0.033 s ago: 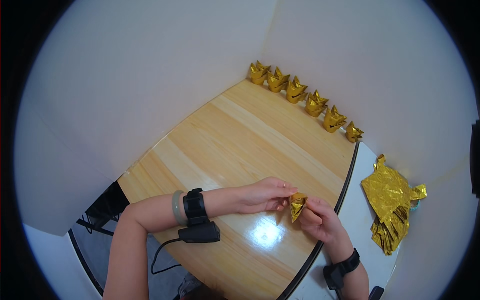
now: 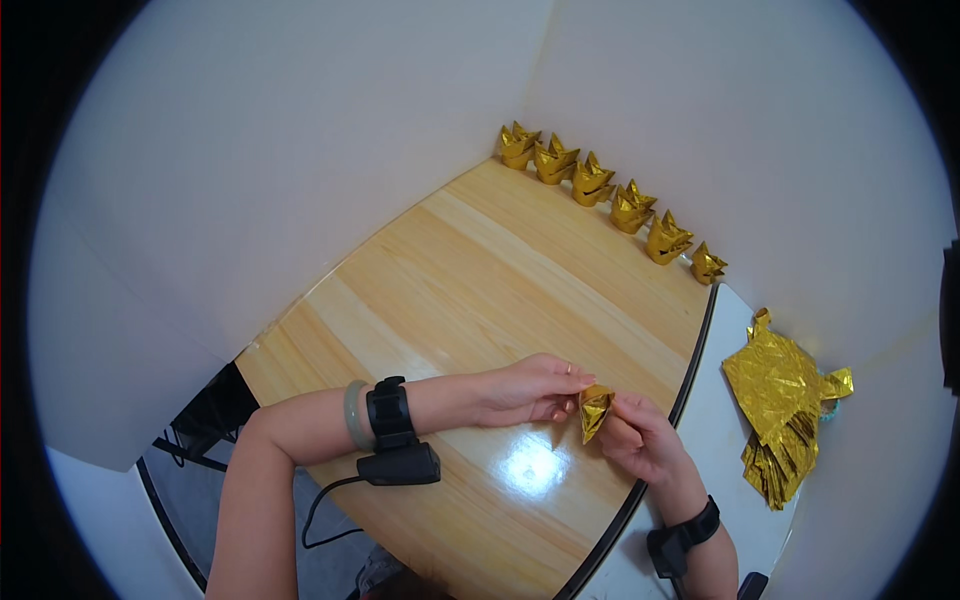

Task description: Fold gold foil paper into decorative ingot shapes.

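A small folded piece of gold foil paper (image 2: 596,411), pointed at its lower end, is held between my two hands over the table's right part. My left hand (image 2: 530,391) pinches its upper left edge with thumb and fingers. On the other side, my right hand (image 2: 645,440) grips the right edge between thumb and bent fingers. To the right of my right hand lies a fanned stack of gold foil sheets (image 2: 775,390). Along the back right wall stand several folded gold foil ornaments (image 2: 631,210) with pointed, crown-like tops.
The wooden table (image 2: 440,270) meets a white surface (image 2: 725,430) along a dark edge strip (image 2: 697,345). Pale walls (image 2: 300,150) close in the left and back. A black wrist device (image 2: 400,465) with a cable hangs at my left forearm. A beaded band (image 2: 830,411) lies partly under the foil stack.
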`<action>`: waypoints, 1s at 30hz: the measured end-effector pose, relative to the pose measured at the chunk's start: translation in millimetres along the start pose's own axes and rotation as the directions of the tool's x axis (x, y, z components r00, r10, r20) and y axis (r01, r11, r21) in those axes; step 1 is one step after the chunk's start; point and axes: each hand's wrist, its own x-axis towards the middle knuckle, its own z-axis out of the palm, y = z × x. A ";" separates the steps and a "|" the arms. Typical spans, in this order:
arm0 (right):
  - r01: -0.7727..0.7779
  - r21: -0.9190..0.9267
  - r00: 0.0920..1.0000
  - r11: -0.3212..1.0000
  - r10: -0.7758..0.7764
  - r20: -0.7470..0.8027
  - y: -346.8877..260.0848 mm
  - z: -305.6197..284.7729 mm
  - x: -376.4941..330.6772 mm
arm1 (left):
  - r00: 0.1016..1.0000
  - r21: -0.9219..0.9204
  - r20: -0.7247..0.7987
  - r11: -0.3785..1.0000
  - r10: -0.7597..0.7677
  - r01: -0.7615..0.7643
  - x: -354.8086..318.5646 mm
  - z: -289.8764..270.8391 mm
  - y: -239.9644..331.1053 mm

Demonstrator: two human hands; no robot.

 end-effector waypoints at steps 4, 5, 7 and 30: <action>0.011 -0.062 0.992 0.998 -0.018 -0.121 1.5 0.9 -0.4 | 0.996 -0.025 -0.053 0.997 0.069 -0.071 -3.6 9.0 5.8; 0.011 -0.063 0.992 0.998 -0.018 -0.122 1.4 3.5 0.7 | 0.987 -0.041 -0.124 0.993 0.102 -0.108 -3.7 11.2 7.6; 0.050 0.047 0.961 0.998 -0.035 -0.273 0.7 10.6 3.4 | 0.985 0.043 -0.117 0.991 0.130 -0.125 -3.0 16.4 10.9; 0.084 -0.091 0.989 0.992 -0.095 -0.116 9.0 -3.4 5.0 | 0.855 0.679 -0.122 0.671 0.504 -0.298 2.4 20.0 3.4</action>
